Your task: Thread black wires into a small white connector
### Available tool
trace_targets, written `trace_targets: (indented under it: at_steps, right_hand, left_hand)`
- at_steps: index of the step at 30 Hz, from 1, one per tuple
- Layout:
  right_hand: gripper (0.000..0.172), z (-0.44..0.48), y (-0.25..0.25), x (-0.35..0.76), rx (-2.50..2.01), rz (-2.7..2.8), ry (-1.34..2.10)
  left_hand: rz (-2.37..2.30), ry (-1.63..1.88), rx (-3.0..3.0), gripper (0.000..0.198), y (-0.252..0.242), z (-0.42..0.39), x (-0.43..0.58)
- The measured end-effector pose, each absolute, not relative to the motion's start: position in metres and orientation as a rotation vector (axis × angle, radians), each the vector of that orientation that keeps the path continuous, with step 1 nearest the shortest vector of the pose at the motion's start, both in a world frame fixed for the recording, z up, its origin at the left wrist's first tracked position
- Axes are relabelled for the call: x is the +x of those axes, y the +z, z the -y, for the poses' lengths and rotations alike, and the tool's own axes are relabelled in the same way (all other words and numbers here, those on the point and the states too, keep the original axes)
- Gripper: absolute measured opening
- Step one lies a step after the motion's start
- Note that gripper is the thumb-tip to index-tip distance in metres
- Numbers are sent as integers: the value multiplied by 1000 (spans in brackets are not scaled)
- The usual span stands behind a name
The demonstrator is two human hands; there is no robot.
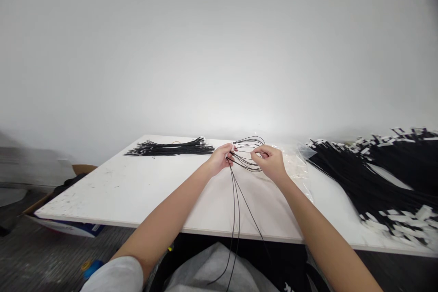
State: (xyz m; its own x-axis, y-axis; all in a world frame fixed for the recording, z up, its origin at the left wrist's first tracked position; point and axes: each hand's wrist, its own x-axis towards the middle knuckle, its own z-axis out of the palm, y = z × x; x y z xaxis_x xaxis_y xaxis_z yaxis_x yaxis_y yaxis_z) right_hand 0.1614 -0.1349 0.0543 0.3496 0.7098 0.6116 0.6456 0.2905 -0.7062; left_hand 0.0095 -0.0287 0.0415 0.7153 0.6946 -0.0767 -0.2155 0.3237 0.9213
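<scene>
Several thin black cords [248, 164] run in loops between my two hands, above the white table. My left hand [221, 159] is closed on the cords at their left end, and a few loose strands hang from it over the table's front edge toward my lap. To the right, my right hand [268, 159] pinches at the looped strands with thumb and forefinger. Past my left hand, a flat bundle of black cords [171, 148] lies near the back of the table.
Large piles of black cords with white ends [362, 178] cover the right side of the white table [137, 191]. Clear plastic bags [294, 164] lie behind my right hand. A cardboard box [65, 223] stands on the floor at left. A plain wall rises behind.
</scene>
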Motion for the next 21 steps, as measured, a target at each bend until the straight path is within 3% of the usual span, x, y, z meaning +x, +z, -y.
trace_targets:
  at_steps: [12,21]
  right_hand:
    - [23,131,38,162,-1484,1739,-732]
    - [25,127,32,155,-1460,1736,-749]
  left_hand:
    - [-519,635,1138,27,42,31,10]
    - [-523,600,1116,27,41,35,11]
